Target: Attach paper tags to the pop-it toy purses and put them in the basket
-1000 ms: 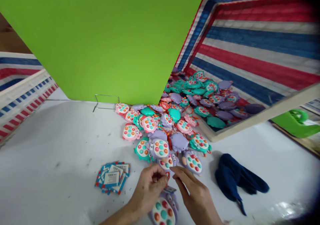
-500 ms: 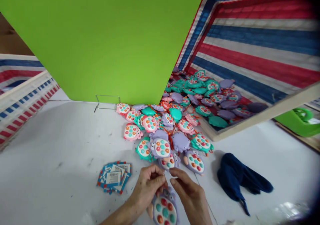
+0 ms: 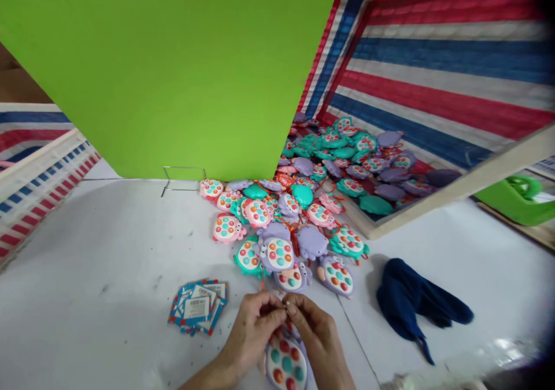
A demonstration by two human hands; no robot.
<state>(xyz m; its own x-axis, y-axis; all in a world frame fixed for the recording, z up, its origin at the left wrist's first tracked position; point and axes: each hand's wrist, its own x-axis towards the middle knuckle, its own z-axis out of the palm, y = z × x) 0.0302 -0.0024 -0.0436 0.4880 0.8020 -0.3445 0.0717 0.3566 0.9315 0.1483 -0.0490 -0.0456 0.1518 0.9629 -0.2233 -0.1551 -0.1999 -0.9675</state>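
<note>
Both hands have drawn together since the earlier frame, and their fingertips now meet instead of standing slightly apart. We record the left hand [image 3: 252, 332] as curled inward and the right hand [image 3: 314, 335] as nearly closed, the two forming a tight pinch at the fingertips [image 3: 288, 306]. Whatever lies inside that pinch is too small and too hidden to identify, so we cannot state what either hand has hold of (a thin orange cord [image 3: 262, 283] shows just above the left hand, but its link to the pinch cannot be confirmed). Directly below the hands sits a lilac bubble-push toy [image 3: 286, 368] with a white face and coloured buttons, its upper edge hidden behind them. Just beyond the fingers lies a loose pile of pink, teal and lilac bubble-push toys [image 3: 277, 222] on a white table [image 3: 95, 245], and the pile runs on into a red, white and blue striped tray [image 3: 433, 92]. Left of the hands lies a stack of barcode cards [image 3: 197, 308], and to the right lies a crumpled navy cloth [image 3: 416, 303]. Behind the pile, a green board [image 3: 173, 72] stands in a wire stand [image 3: 182, 180].
</note>
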